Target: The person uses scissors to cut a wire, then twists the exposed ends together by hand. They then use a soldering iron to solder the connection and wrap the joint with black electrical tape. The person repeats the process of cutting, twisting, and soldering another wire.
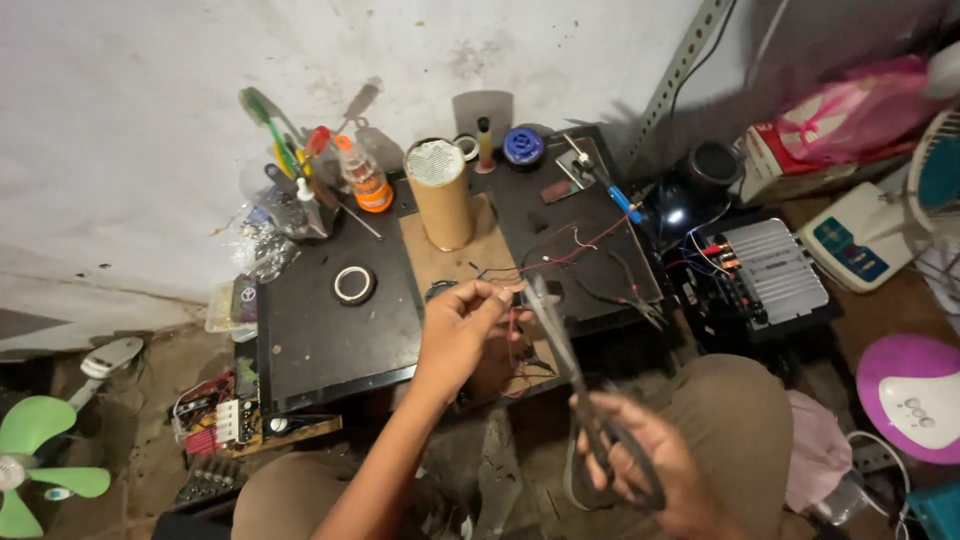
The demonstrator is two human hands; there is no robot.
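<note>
Scissors (570, 360), gripped by my right hand (640, 460), blades slightly parted at thin red and black wires (515, 320) that my left hand (460, 330) pinches taut above the surface's (320, 330) front edge.

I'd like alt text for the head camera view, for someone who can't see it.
A person's left hand pinches thin wires while the right hand holds scissors to them, above a dark table bearing a cardboard tube and tape roll.

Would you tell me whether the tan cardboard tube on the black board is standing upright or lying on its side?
Upright. The cardboard tube stands on end on the brown sheet, its round pale top facing up.
</note>
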